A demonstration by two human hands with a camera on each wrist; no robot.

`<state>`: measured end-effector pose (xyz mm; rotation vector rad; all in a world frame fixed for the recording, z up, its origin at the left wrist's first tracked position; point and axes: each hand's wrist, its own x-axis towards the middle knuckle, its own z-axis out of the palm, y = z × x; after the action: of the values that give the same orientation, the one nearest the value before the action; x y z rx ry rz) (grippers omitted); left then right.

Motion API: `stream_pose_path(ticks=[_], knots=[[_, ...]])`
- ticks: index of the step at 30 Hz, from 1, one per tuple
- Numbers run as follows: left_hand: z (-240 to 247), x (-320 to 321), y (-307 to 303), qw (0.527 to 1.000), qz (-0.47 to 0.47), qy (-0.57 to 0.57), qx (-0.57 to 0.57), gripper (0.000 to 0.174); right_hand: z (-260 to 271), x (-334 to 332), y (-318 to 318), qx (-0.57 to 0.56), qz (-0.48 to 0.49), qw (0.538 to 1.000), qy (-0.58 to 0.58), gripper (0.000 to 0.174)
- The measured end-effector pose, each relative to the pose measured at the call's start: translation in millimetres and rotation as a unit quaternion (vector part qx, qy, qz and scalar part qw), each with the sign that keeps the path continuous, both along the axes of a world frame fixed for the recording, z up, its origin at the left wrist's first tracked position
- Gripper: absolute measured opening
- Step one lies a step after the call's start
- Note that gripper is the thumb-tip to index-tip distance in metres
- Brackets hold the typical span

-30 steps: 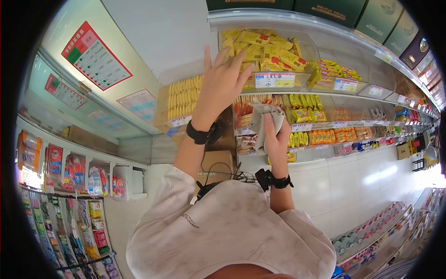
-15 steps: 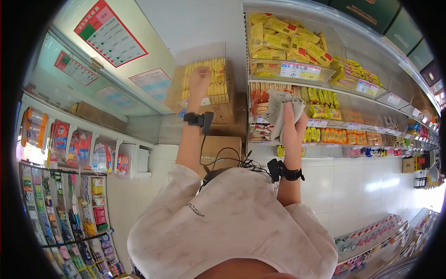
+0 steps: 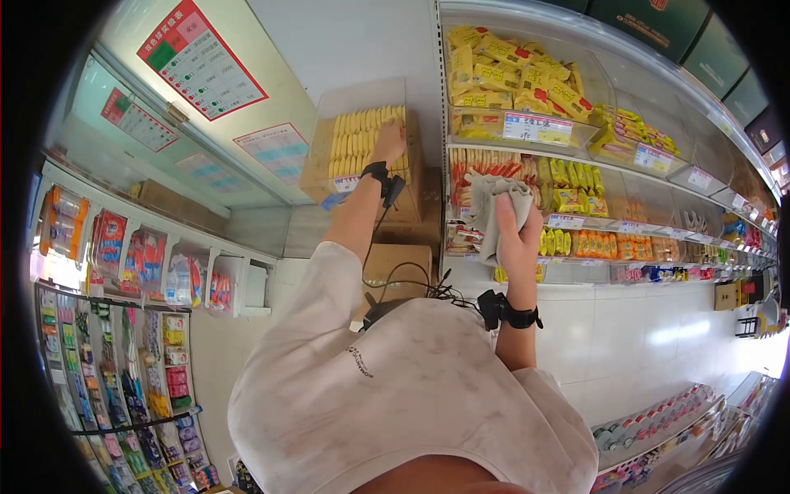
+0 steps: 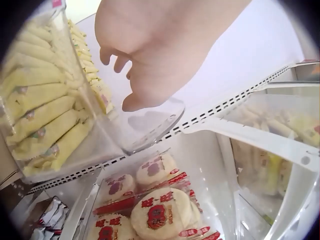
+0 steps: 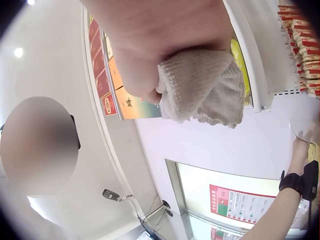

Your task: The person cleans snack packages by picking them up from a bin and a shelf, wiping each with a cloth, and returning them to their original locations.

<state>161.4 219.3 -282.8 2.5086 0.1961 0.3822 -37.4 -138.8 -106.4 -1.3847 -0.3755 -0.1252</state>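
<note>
My left hand [image 3: 391, 142] is at the right side of a clear-walled bin [image 3: 329, 100] full of upright yellow-wrapped snack bars [image 3: 352, 146]. In the left wrist view the fingers of that hand [image 4: 160, 42] are bent loosely, and pale wall shows between thumb and fingertips. The yellow packets [image 4: 42, 107] stand to its left behind the clear plastic. My right hand [image 3: 520, 245] grips a crumpled grey cloth [image 3: 498, 206] in front of the snack shelves, thumb on top. Seen from the right wrist, the ribbed cloth [image 5: 200, 90] is bunched beneath the palm.
Shelves to the right hold yellow snack packs [image 3: 568, 103], rice crackers [image 4: 160, 210] and price tags [image 3: 539, 128]. Under the bin stands a cardboard box [image 3: 403, 267] with black cables [image 3: 420, 288]. A glass-fronted cabinet [image 3: 239, 90] is on the left. Another person appears in the right wrist view.
My left hand has come down from beside the upper shelf to the yellow-packet bin, then moved right across it. The right hand keeps its hold on the cloth. The head view has shifted.
</note>
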Motion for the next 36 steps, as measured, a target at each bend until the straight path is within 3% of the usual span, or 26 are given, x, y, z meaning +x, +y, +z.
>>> stream_pose_path(ticks=[3, 8, 10, 13, 17, 20, 22, 23, 27, 29, 30, 32, 35, 36], knots=[[-12.1, -6.9, 0.6, 0.996, 0.002, -0.068, 0.057, 0.042, -3.6, 2.5, -5.8, 0.001, -0.015, 1.000, 0.000, 0.022], [-5.2, -17.0, 4.1, 0.992, 0.060, -0.102, -0.034, 0.034, -4.1, 3.9, -8.7, -0.005, -0.031, 0.999, 0.006, 0.025], [13.1, -31.8, -0.3, 0.987, 0.081, -0.118, -0.078, 0.034, 1.2, 2.1, -1.9, -0.010, -0.055, 0.998, 0.000, 0.028], [52.5, -71.8, -17.8, 0.966, 0.084, -0.164, -0.179, 0.034, 11.0, 3.8, 4.3, -0.035, -0.012, 0.983, 0.181, 0.049], [113.2, -162.9, -67.5, 0.928, 0.029, -0.204, -0.311, 0.038, -2.2, 11.6, 27.6, -0.070, 0.025, 0.981, 0.180, 0.051], [160.9, -215.2, -106.5, 0.965, -0.034, -0.226, -0.132, 0.036, -20.8, 16.1, 51.3, -0.056, 0.082, 0.970, 0.222, 0.056], [164.9, -229.9, -127.2, 0.967, -0.080, -0.230, -0.079, 0.039, -23.6, 24.6, 70.4, -0.045, 0.138, 0.943, 0.301, 0.059], [165.4, -234.4, -135.4, 0.965, -0.102, -0.234, -0.052, 0.040, -21.9, 22.4, 78.3, -0.034, 0.156, 0.949, 0.271, 0.055], [166.3, -246.3, -138.8, 0.959, -0.111, -0.220, -0.142, 0.048, -9.1, 10.6, 95.1, 0.011, 0.195, 0.968, 0.155, 0.039], [163.6, -252.7, -127.2, 0.947, -0.089, -0.219, -0.216, 0.049, -9.3, 11.0, 85.7, -0.059, 0.205, 0.961, 0.175, 0.037], [167.4, -254.5, -126.3, 0.933, -0.072, -0.222, -0.273, 0.048, -10.5, 11.3, 81.6, -0.094, 0.208, 0.956, 0.185, 0.036], [177.1, -255.5, -131.8, 0.862, -0.017, -0.222, -0.456, 0.043, -15.8, 12.0, 81.6, -0.083, 0.244, 0.959, 0.119, 0.035], [177.6, -251.7, -116.2, 0.872, 0.009, -0.118, -0.475, 0.035, -22.3, 8.7, 84.9, -0.078, 0.263, 0.958, 0.087, 0.032], [175.0, -249.1, -114.7, 0.856, 0.003, -0.134, -0.499, 0.035, -19.4, 6.9, 86.3, -0.080, 0.262, 0.958, 0.087, 0.031]])
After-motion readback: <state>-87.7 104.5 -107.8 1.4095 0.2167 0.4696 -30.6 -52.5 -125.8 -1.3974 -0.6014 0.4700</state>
